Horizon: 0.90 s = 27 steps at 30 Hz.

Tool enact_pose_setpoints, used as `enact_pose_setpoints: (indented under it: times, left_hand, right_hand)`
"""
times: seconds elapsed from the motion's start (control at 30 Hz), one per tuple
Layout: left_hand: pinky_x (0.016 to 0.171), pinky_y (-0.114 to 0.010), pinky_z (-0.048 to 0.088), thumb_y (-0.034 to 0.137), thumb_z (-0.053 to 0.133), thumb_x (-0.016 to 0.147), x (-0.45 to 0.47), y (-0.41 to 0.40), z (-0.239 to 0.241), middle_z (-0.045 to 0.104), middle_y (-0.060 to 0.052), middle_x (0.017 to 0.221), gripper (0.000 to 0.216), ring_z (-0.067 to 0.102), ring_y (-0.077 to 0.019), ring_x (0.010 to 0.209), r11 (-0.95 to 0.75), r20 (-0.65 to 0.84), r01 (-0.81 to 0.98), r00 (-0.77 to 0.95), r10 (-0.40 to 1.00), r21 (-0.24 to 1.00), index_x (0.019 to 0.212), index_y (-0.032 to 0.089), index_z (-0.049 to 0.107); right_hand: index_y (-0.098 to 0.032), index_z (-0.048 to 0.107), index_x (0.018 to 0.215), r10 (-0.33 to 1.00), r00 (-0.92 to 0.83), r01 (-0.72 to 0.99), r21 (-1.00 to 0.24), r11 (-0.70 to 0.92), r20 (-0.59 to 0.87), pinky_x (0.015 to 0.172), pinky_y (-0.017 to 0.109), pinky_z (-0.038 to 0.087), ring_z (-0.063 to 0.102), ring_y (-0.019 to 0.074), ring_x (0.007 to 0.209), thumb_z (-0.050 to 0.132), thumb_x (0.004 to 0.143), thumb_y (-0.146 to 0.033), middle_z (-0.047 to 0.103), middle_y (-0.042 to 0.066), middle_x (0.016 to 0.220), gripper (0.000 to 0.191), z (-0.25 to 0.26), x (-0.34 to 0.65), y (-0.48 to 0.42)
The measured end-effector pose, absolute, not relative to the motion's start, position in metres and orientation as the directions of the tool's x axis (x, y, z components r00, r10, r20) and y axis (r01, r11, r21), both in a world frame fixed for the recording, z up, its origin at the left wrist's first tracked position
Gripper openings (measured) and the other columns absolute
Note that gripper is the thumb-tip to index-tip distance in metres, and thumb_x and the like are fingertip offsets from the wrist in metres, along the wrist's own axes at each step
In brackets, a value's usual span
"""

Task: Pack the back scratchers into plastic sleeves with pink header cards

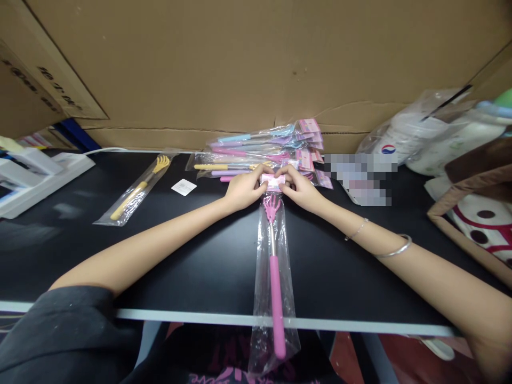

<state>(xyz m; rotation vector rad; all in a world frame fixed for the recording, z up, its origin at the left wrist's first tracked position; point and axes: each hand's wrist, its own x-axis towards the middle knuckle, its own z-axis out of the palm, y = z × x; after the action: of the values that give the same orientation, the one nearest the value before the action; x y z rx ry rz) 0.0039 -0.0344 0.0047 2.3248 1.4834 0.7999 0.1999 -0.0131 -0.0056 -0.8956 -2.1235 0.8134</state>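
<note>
Head view:
- The left hand and right hand meet at the middle of the flat black surface. The fingers of both are closed in a pinch on one small pink paper header card, one hand at each end.
- The card sits at the top of a long clear plastic bag. Inside the bag lies one pink telescopic back scratcher, claw end just under the card.
- The bag lies straight toward the person, and its handle end hangs over the near edge of the surface.
- Just behind the hands is a pile of bagged back scratchers, touching or nearly touching the fingertips. Blue, purple, pink and yellow handles show; the exact number cannot be told.
- To the left, well apart, one yellow back scratcher in its clear bag lies at a slant.
- One small white sticker lies between it and the left hand.
- One white plastic device is at the far left edge.
- A brown cardboard wall closes off the back.
- Clear bags of white goods crowd the right side.
- The right wrist carries two bracelets: a thin chain and a silver bangle.
</note>
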Motion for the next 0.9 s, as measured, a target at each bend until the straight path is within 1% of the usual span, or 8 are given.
enact_pose_setpoints:
  times: [0.3, 0.47, 0.73, 0.9]
  left_hand:
    - [0.071, -0.028, 0.042, 0.029, 0.048, 0.088, 0.0034, -0.0342, 0.0044, 0.070, 0.000, 0.088, 0.034, 0.064, -0.0197, 0.077, -0.443, 0.311, 0.745, 0.323, 0.894, 0.498, 0.120, 0.022, 0.057]
    - [0.069, -0.028, 0.041, 0.028, 0.048, 0.087, 0.0032, -0.0343, 0.0045, 0.068, 0.001, 0.080, 0.035, 0.064, -0.0197, 0.075, -0.447, 0.316, 0.745, 0.325, 0.891, 0.496, 0.120, 0.022, 0.058]
    - [0.069, -0.028, 0.041, 0.029, 0.047, 0.087, 0.0023, -0.0330, 0.0017, 0.069, 0.000, 0.086, 0.036, 0.063, -0.0195, 0.073, -0.459, 0.320, 0.742, 0.336, 0.886, 0.489, 0.122, 0.021, 0.057]
    - [0.069, -0.028, 0.041, 0.029, 0.048, 0.088, 0.0031, -0.0338, 0.0027, 0.067, 0.000, 0.081, 0.035, 0.063, -0.0199, 0.073, -0.456, 0.317, 0.745, 0.335, 0.887, 0.487, 0.121, 0.021, 0.057]
  right_hand:
    - [-0.023, 0.045, 0.100, 0.776, -0.534, 0.360, -0.740, 0.568, 0.336, 0.061, 0.029, 0.028, 0.037, 0.0128, 0.056, 0.051, 0.081, -0.013, 0.036, -0.008, 0.062, 0.022, -0.0054, 0.2003, -0.0121]
    - [-0.023, 0.045, 0.099, 0.776, -0.530, 0.369, -0.731, 0.574, 0.342, 0.060, 0.028, 0.028, 0.036, 0.0121, 0.055, 0.050, 0.081, -0.012, 0.035, -0.008, 0.062, 0.021, -0.0048, 0.2001, -0.0128]
    - [-0.022, 0.047, 0.100, 0.766, -0.526, 0.386, -0.699, 0.602, 0.370, 0.058, 0.027, 0.028, 0.036, 0.0116, 0.053, 0.048, 0.080, -0.012, 0.032, -0.009, 0.060, 0.023, -0.0058, 0.2003, -0.0128]
    - [-0.022, 0.047, 0.100, 0.764, -0.528, 0.399, -0.687, 0.608, 0.370, 0.058, 0.027, 0.027, 0.036, 0.0118, 0.053, 0.048, 0.080, -0.012, 0.033, -0.009, 0.060, 0.023, -0.0053, 0.1996, -0.0128]
